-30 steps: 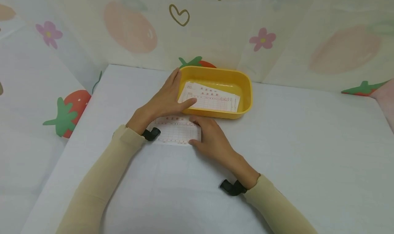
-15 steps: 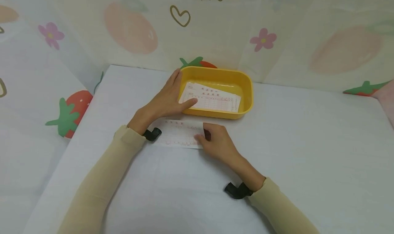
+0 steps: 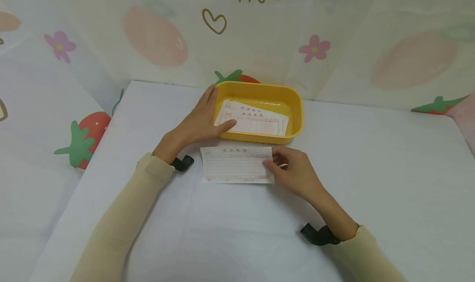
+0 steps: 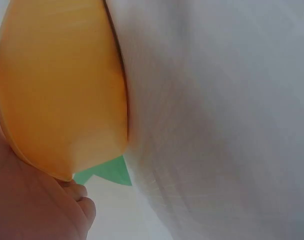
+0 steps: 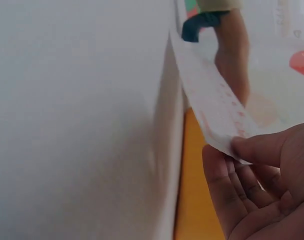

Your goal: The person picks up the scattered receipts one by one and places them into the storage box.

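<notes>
A yellow plastic tray (image 3: 256, 138) stands at the back of the table with several printed paper slips (image 3: 250, 126) lying in it. My left hand (image 3: 196, 119) holds the tray's left end, its thumb over the front rim and its fingers along the left side. In the left wrist view, fingertips (image 4: 86, 205) bend round the tray's far corner. In front of the tray, my right hand (image 3: 297, 170) pinches the right edge of a white receipt form (image 3: 235, 166) with red print. The right wrist view has this form (image 5: 209, 95) raised off the table, between thumb and forefinger.
A white cloth (image 3: 371, 170) covers the table. Behind it hangs a curtain (image 3: 259, 38) printed with flowers and strawberries, close to the tray's back side. Black wrist bands (image 3: 319, 234) sit on both forearms.
My right hand has pinched the receipt form's edge and drawn it right, out from beneath my left forearm, lifting it a little. My left hand stays on the tray.
</notes>
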A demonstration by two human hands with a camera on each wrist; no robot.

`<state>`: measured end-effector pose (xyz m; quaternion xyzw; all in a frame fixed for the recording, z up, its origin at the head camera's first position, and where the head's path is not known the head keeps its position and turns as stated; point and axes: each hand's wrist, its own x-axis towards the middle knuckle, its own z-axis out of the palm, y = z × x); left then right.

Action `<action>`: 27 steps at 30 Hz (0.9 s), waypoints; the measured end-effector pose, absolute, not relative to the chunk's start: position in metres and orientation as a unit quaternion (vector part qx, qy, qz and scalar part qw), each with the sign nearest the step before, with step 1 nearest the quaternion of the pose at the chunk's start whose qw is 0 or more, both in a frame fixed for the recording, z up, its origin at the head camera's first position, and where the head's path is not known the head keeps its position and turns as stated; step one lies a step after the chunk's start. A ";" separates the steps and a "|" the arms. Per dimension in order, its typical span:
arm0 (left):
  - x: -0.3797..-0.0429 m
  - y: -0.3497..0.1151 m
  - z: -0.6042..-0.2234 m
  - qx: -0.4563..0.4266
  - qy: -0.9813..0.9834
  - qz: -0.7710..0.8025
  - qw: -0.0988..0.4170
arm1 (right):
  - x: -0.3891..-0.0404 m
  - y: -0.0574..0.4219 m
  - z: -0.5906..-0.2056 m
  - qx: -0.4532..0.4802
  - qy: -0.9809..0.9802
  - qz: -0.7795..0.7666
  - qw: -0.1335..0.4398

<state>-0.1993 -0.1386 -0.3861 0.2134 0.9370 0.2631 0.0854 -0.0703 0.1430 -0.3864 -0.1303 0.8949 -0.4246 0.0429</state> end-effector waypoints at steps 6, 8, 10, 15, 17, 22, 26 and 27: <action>-0.199 -0.138 -0.387 0.209 0.937 0.266 0.088 | -0.070 0.162 -0.369 -0.124 0.904 -0.407 0.049; -0.199 -0.138 -0.387 0.208 0.937 0.267 0.088 | -0.071 0.168 -0.364 -0.123 0.906 -0.402 0.054; -0.199 -0.137 -0.387 0.208 0.937 0.267 0.088 | -0.072 0.175 -0.359 -0.116 0.907 -0.400 0.060; -0.199 -0.137 -0.388 0.207 0.938 0.266 0.086 | -0.078 0.191 -0.346 -0.081 0.895 -0.428 0.094; -0.199 -0.138 -0.388 0.207 0.937 0.267 0.086 | -0.081 0.198 -0.341 -0.070 0.886 -0.445 0.106; -0.200 -0.138 -0.389 0.209 0.935 0.274 0.085 | -0.094 0.214 -0.332 -0.049 0.871 -0.478 0.105; -0.200 -0.138 -0.389 0.210 0.935 0.273 0.085 | -0.108 0.222 -0.327 -0.022 0.851 -0.516 0.096; -0.200 -0.138 -0.389 0.209 0.935 0.273 0.085 | -0.112 0.223 -0.326 -0.015 0.845 -0.527 0.095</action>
